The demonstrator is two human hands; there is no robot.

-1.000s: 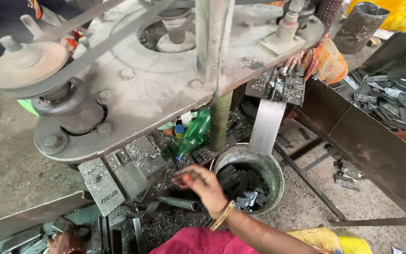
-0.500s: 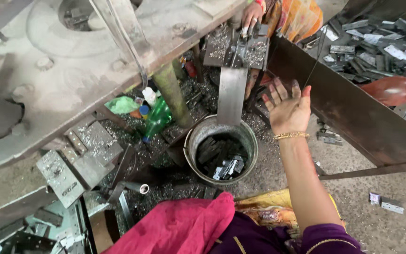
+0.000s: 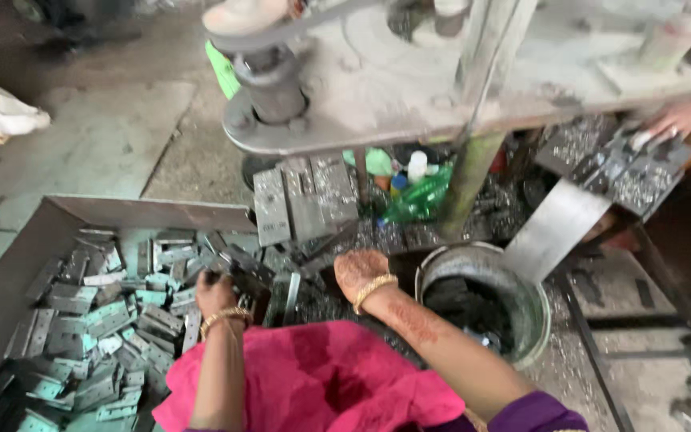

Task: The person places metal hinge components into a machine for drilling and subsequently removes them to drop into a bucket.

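Floor: rough grey concrete floor (image 3: 97,152), pretty grimy, with metal scrap and shavings scattered under the machine.
Machine: big grey round machine bench (image 3: 409,96) fills the top of the view, with a pulley wheel (image 3: 245,16) and shaft on its left edge and a metal post (image 3: 473,176) running down to the floor.
Tray: large sheet-metal tray (image 3: 145,212) on the left, loaded with a loose heap of small flat hinge plates (image 3: 97,320), greyish green, lying every which way.
Left hand: left hand (image 3: 216,294) is down at the right edge of that heap, fingers curled on a dark hinge piece, so the grip looks closed on it. Gold bangle on the wrist.
Right hand: right hand (image 3: 360,270) is knuckles up, fingers tucked down into the scrap between tray and bucket; can't tell if the grip is holding anything.
Bucket: round metal bucket (image 3: 533,308) just right of the right hand, partly full of dark metal bits.
Chute: flat metal chute (image 3: 557,228) slants down to the bucket's rim.
Under the machine: green plastic bottle (image 3: 417,200) and a couple of small bottles.
Far right: another person's hand (image 3: 669,120) resting on a stack of metal pieces.
Lap: pink cloth (image 3: 321,376) at the bottom.
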